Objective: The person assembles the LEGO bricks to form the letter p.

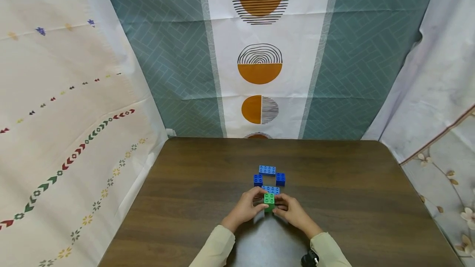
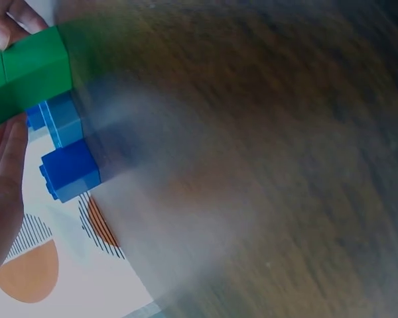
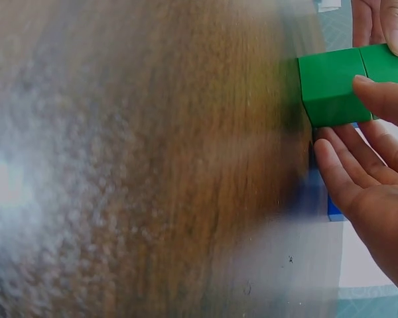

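We note two green blocks (image 1: 269,204), one atop the other, long axis upright, at the near side of a ring of four blue blocks (image 1: 280,179) on the worktop (image 1: 185,184). Neither hand is nearer: the left hand (image 1: 248,206) pinches the upper green block from the left; the right hand (image 1: 295,213) grips from the right, its thumb about the seam. Key relation, we judge: the pair stands directly on the near side of the nearest light blue block (image 1: 270,189), roughly centred on it. Contact between them: we cannot tell.
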Demonstrator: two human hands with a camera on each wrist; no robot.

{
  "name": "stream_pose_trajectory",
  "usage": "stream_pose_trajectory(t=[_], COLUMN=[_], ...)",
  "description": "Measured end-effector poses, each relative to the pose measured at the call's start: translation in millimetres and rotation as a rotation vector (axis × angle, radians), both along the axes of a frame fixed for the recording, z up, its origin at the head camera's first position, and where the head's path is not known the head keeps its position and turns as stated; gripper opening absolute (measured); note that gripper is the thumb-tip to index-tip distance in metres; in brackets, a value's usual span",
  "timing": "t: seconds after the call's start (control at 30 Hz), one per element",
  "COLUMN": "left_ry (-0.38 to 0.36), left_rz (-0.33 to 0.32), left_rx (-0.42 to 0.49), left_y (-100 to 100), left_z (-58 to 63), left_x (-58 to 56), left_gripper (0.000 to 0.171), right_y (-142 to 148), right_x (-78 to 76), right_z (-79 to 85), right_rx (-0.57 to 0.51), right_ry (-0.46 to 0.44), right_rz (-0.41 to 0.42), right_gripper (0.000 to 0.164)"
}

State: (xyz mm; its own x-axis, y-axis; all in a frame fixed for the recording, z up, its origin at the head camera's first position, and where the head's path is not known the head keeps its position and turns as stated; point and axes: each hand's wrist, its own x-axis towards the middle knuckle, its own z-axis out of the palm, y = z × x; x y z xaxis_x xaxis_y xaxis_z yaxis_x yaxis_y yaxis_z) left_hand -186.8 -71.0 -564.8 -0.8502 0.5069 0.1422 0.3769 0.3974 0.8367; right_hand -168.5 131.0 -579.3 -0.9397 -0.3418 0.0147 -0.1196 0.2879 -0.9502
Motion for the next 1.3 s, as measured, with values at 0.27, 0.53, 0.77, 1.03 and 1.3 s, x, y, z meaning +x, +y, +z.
stream_pose_trajectory(t=[0.27,0.53,0.77,1.03,1.3], left_ry=[-0.03,-0.064,-0.091,-0.09,-0.085], left_rz=[0.03,0.04,0.04,0.045,0.045], left_rx=[0.041,0.076,0.109,0.1,0.094], left_y=[-1,-1,0,2,2], left_z=[-1.6,-4.2,-10.6,-12.8,-14.2], left_x=[1.0,1.5,2.3,0.4,-0.8], left_gripper=[0.032,0.033,0.033,0.031,0.031], right_y=[-3,4,8,7,8], right_x=[3.5,-3.8,-7.1,-14.9,-26.4], right_z=[17.2,-1.8,-1.2,2.6,-6.0], right_rx=[0.014,0.023,0.034,-0.045,-0.003], right_ry=[0.026,0.045,0.099,0.196,0.278], right_rz=[0.016,0.029,-0.027,-0.226,-0.266], right_gripper=[0.034,0.039,0.035,0.033,0.042])
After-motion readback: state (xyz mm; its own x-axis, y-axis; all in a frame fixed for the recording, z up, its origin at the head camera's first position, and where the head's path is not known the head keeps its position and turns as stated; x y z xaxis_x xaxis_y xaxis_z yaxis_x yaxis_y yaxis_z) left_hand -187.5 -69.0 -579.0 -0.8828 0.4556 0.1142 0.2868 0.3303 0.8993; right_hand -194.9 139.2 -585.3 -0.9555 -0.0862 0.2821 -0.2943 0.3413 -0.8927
